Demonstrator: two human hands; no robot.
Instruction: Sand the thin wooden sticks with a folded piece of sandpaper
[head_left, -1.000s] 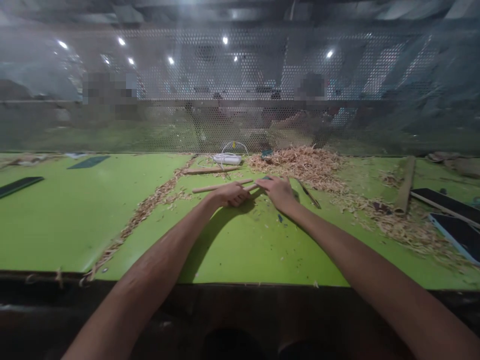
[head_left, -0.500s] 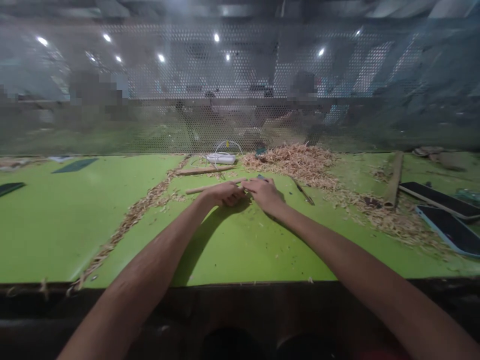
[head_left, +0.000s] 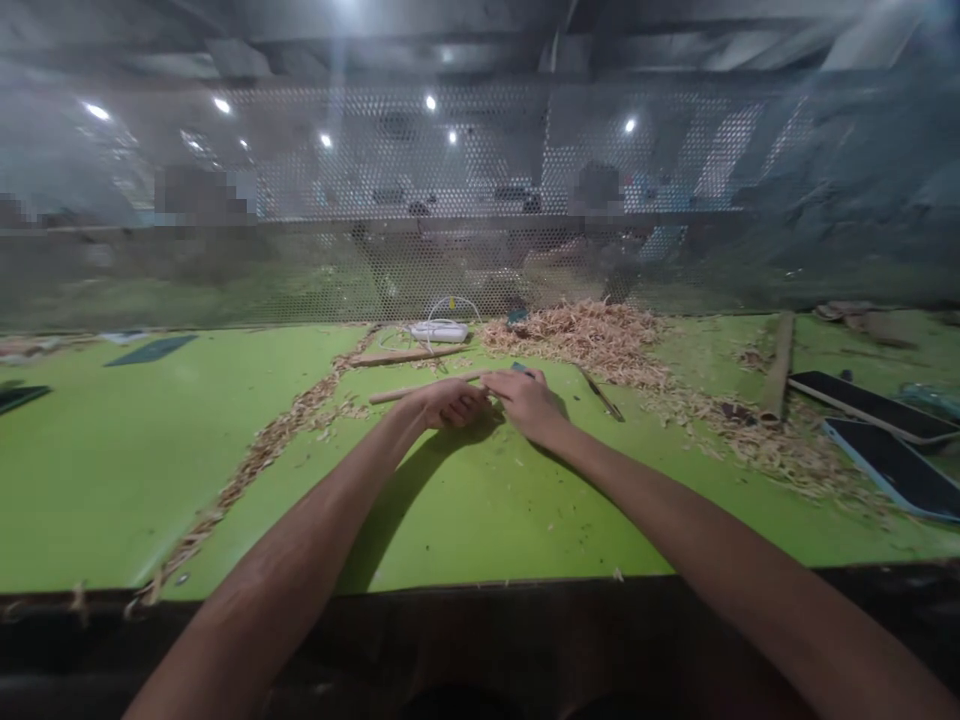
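Observation:
A thin, pale wooden stick (head_left: pixel 391 396) runs slantwise above the table, its left end free. My left hand (head_left: pixel 453 402) is closed around the stick, with its fingers curled under. My right hand (head_left: pixel 528 402) meets it at the stick's right end, fingers bent over the wood and touching the left hand. Behind the right fingers shows a small blue-grey flat piece (head_left: pixel 523 369), mostly hidden; what it is I cannot tell. To the right of that hand lies a slim dark tool, perhaps a knife (head_left: pixel 601 394).
Wood shavings (head_left: pixel 592 338) are heaped at the back of the green table (head_left: pixel 480 520) and trail right. A white power strip (head_left: pixel 439 332) and a flat wooden strip (head_left: pixel 409 356) lie behind my hands. Two phones (head_left: pixel 896 465) and a bamboo piece (head_left: pixel 778 370) lie right. A mesh screen (head_left: pixel 465 260) stands behind.
The whole view has shifted slightly, so the table sits lower in the picture. Both hands keep their hold on the stick, with only a small shift of the right fingers.

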